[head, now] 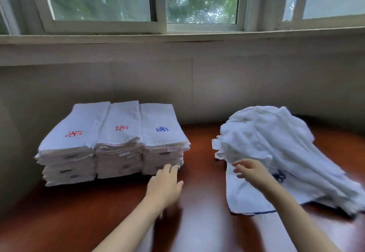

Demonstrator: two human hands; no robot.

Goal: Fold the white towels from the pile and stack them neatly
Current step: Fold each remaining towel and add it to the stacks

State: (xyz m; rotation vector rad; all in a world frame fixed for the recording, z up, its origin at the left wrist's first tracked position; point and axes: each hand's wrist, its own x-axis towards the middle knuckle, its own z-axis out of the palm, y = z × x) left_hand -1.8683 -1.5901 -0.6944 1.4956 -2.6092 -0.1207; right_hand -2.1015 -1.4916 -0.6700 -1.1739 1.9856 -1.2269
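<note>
From the head view we take the loose pile of white towels [276, 143] on the desk [201, 153] as our landmark. Our right hand [251, 170] hovers at the pile's near left flank, its fingers [240, 167] spread and relaxed, gripping nothing; whether the tips touch the cloth we cannot tell through the blur. Just under that hand a flat towel with a dark hem [243, 198] spills out of the pile toward us, a blue emblem showing beside the wrist. Well to the left of the pile stand three folded stacks [112, 143] side by side, two topped with red emblems and the one nearest the pile with a blue one. Our left hand [165, 183] lies between the stacks and the pile, fingers straight and together, tips at the base of the blue-marked stack. Behind the pile rise a grey wall [237, 85] and a window [158, 1].
</note>
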